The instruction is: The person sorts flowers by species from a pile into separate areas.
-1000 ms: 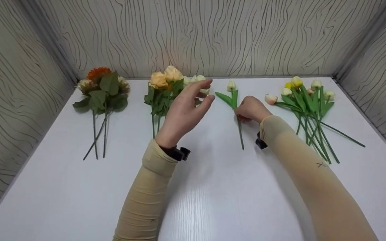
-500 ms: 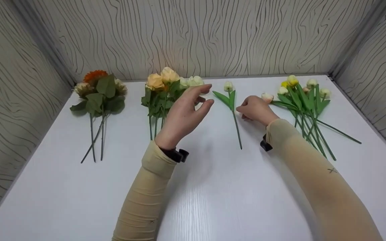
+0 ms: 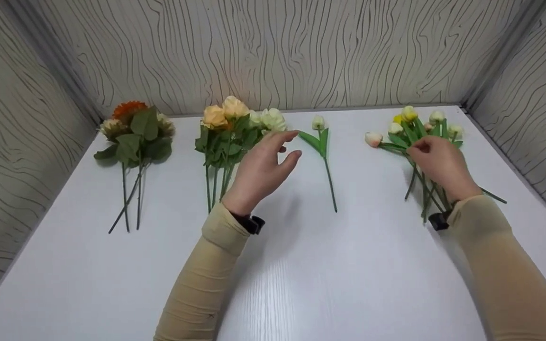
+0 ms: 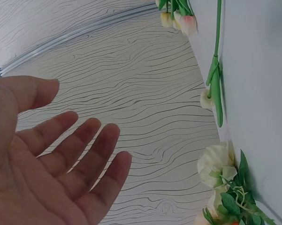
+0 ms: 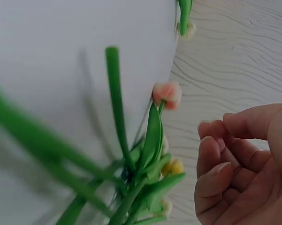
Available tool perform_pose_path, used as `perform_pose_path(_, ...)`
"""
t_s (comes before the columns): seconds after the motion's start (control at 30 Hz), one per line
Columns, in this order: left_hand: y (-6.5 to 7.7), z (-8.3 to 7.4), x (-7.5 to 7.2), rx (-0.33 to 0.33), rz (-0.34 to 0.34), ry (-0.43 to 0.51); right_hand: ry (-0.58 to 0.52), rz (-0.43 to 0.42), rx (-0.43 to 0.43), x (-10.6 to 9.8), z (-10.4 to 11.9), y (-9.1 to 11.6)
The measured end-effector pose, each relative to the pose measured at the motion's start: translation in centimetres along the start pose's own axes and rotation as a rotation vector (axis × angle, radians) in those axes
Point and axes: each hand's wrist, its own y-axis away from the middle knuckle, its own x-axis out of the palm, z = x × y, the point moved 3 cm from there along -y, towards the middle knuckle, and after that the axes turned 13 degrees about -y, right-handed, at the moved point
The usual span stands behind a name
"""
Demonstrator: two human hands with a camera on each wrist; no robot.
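Observation:
In the head view my left hand (image 3: 264,169) hovers beside the cream and peach roses (image 3: 225,113), fingers extended and thumb apart. The left wrist view shows nothing in its palm (image 4: 51,178). A single white tulip (image 3: 318,123) with two green leaves lies alone on the table, right of that hand. Over the bunch of tulips (image 3: 409,114) is my right hand (image 3: 441,163), covering part of the stems. Its fingers are loosely bent, thumb near the index finger, with nothing visible between them in the right wrist view. A pale pink tulip (image 3: 374,139) sticks out at the bunch's left.
On the far left lies a bunch with an orange flower (image 3: 130,110), beige blooms and dark leaves, stems crossed. The white table (image 3: 301,284) is bordered by wood-patterned panels (image 3: 273,52) at the back and both sides.
My right hand has let go of the single white tulip and moved right, over the tulip bunch. The white tulip stays on the table. My left hand keeps about the same pose.

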Motion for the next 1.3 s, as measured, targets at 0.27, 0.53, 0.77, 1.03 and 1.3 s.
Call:
perform_pose_path(0.27, -0.1, 0.5, 1.0, -0.025, -0.025, -0.052, 0.148, -0.004, 0.031, -4.1, -3.0, 2.7)
perform_pose_path(0.53, 0.1, 0.6, 1.3, -0.057, 0.005, -0.057, 0.241, 0.245, 0.165, -5.1, -3.7, 2.9)
perform_pose_path(0.77, -0.1, 0.5, 1.5, -0.061, 0.028, -0.058, 0.198, 0.358, 0.23, -4.8, -4.6, 2.7)
perform_pose_path(1.03, -0.1, 0.5, 1.7, -0.058, 0.031, -0.059, 0.198, 0.318, 0.203, -5.6, -4.3, 2.8)
perform_pose_path(1.3, 0.0, 0.1, 1.5, -0.056, 0.029, -0.006, 0.13, 0.13, 0.125, -6.3, -0.7, 4.1)
